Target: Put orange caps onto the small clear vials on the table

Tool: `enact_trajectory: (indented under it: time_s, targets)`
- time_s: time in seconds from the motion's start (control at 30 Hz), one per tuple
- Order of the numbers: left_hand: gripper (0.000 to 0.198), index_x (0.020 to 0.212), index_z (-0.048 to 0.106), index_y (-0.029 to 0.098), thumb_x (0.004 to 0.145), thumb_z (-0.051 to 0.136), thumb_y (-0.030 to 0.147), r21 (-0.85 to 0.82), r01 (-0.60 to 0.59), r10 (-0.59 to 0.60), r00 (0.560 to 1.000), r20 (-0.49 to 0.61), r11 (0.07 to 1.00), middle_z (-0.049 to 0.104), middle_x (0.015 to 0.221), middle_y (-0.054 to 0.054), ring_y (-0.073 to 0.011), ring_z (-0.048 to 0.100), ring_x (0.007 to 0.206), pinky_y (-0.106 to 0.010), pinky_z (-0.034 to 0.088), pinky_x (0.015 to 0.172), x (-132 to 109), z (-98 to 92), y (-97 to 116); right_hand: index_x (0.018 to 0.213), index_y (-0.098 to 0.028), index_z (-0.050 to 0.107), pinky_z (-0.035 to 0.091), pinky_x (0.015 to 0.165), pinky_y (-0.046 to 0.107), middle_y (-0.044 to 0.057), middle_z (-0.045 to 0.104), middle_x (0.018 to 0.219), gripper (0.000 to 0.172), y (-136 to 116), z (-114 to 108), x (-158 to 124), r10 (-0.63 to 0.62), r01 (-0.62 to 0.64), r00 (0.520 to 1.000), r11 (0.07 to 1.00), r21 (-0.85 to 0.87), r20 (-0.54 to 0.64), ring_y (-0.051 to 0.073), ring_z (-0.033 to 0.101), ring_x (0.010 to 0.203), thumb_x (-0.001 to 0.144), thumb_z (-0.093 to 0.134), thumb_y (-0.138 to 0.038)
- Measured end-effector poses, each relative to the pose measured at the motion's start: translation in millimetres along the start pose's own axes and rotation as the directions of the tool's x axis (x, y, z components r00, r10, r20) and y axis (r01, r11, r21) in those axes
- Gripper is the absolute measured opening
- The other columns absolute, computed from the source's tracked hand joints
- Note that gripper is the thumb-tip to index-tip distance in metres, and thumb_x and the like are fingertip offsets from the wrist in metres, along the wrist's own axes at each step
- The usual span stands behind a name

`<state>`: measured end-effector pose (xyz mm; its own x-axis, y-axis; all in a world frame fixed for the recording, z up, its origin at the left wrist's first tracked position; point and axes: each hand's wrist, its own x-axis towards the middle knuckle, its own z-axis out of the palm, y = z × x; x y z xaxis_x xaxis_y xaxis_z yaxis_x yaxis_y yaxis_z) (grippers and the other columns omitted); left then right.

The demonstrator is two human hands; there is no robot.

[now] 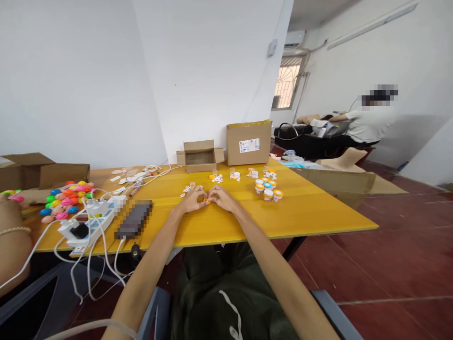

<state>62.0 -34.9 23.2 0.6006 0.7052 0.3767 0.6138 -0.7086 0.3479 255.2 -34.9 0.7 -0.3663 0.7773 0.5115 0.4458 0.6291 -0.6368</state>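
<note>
My left hand (194, 199) and my right hand (221, 197) meet over the yellow table (226, 226), fingertips pinched together. Between them is a small orange and white piece (208, 200), too small to name for certain. Past my left fingers lie small white parts (184, 191) and a clear cup (192, 184). Beyond my hands sit loose piles of white and orange parts (216, 178), (234, 175) with little clear cups beside them. To the right stands a cluster of small clear cups with orange, white and blue lids (269, 189).
An open cardboard box (200, 158) and a closed carton (248, 144) stand at the back. On the left are a power strip (95, 224) with trailing cables, a phone (134, 219) and colourful plastic balls (67, 200). Another person's arm (12, 241) reaches in; a person (370, 123) sits far right.
</note>
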Motion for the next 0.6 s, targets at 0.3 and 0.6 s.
enact_trajectory:
  time_s: [0.3,0.6]
  targets:
    - [0.016,0.095,0.068,0.026,0.082,0.066,0.036,-0.048,0.01,-0.01,1.0,0.001,0.999,0.059,0.104,-0.004,-0.0237,0.052,0.106,-0.042,0.041,0.102,0.0,0.1,-1.5,0.074,-0.022,0.068,0.045,0.09,0.036,0.002,0.06,0.091,0.007,1.1,0.6,-0.7,-0.004,0.005,1.0,0.998,-0.055,0.011,0.018,0.058,0.093,0.079,0.068,-0.017]
    - [0.016,0.094,0.069,0.025,0.083,0.065,0.037,-0.047,-0.011,0.011,1.0,-0.001,0.999,0.058,0.104,-0.004,-0.023,0.053,0.107,-0.041,0.042,0.101,-0.1,-0.6,-0.7,0.073,-0.021,0.069,0.045,0.089,0.035,0.002,0.06,0.091,0.009,-1.8,-0.2,-0.5,0.021,-0.02,0.999,0.999,-0.046,0.029,0.018,0.058,0.093,0.079,0.068,-0.015]
